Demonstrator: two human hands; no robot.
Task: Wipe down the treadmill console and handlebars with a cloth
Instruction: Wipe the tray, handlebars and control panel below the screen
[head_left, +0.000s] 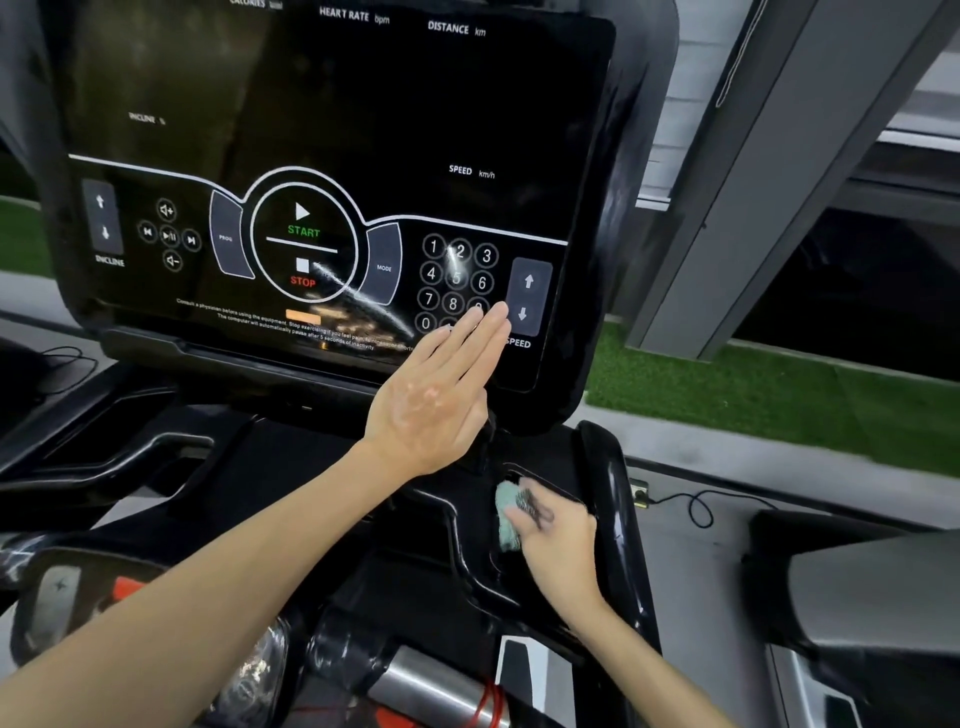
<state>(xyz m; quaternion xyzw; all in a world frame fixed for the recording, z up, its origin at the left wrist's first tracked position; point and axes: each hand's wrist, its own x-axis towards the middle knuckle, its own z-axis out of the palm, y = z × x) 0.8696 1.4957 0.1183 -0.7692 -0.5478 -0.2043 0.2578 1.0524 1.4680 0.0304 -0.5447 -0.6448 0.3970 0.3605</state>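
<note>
The black treadmill console (332, 130) fills the upper half of the view, its screen dark, with START, STOP and a number pad printed on it. My left hand (441, 395) lies flat with straight fingers on the panel's lower right, fingertips by the number pad and the SPEED arrows. Below it, my right hand (558, 540) holds a pale green cloth (506, 514) down in the recessed tray (545, 483) on the right of the black console deck. That hand is blurred. The right handlebar (610, 483) curves up just beside it.
A silver grip bar (436, 691) with a red cord lies at the bottom centre. Another machine (857, 597) stands at the right. A black cable (696, 506) and socket sit on the grey floor, with green turf (779, 395) and a grey pillar (769, 182) beyond.
</note>
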